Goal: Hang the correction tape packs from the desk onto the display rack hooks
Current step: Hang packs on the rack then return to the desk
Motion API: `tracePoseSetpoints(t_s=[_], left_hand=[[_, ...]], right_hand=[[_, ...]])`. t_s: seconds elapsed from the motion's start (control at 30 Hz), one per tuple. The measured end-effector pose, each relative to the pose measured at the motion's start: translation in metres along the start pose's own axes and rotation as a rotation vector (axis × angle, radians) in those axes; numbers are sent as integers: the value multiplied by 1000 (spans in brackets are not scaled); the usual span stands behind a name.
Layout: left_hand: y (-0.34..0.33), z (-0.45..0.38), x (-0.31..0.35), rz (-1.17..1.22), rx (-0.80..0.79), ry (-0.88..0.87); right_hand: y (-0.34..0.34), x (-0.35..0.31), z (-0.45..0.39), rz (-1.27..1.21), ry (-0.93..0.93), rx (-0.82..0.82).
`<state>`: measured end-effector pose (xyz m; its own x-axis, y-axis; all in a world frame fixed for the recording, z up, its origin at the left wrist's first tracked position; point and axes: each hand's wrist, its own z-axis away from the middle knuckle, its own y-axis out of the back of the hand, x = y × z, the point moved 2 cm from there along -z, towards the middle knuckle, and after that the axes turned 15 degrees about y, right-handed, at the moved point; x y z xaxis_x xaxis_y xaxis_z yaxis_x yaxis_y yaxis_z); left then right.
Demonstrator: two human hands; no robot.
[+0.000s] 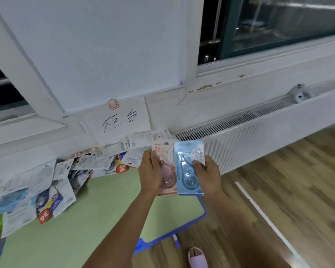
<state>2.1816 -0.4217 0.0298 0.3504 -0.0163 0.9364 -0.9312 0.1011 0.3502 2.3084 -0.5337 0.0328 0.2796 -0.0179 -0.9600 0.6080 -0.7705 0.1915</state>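
My left hand grips a pink correction tape pack by its left edge. My right hand grips a light blue correction tape pack by its right edge, thumb on the front. Both packs are held upright side by side above the right end of the green desk, the blue one overlapping the pink one. Several more packs lie in a loose heap along the desk's back edge, against the wall. No display rack or hooks are in view.
A paper sign with handwritten characters is clipped to the window sill above the heap. A white radiator runs along the wall to the right. Wood floor lies right of the desk, with my slippered foot below.
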Motion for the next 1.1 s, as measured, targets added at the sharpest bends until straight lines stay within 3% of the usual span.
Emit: tracePoseSetpoints(t_s=[0.27,0.53,1.1], left_hand=[[-98,119,52,-6,-372,-104],[-178,293,110,-13,-720,-274],[-287,719,204,92,-1220,-379]], right_hand=[[160,-6,73,84,-40,378],[327,-16,182,66,-81,775],[673,-63,429,455,-50,1197]])
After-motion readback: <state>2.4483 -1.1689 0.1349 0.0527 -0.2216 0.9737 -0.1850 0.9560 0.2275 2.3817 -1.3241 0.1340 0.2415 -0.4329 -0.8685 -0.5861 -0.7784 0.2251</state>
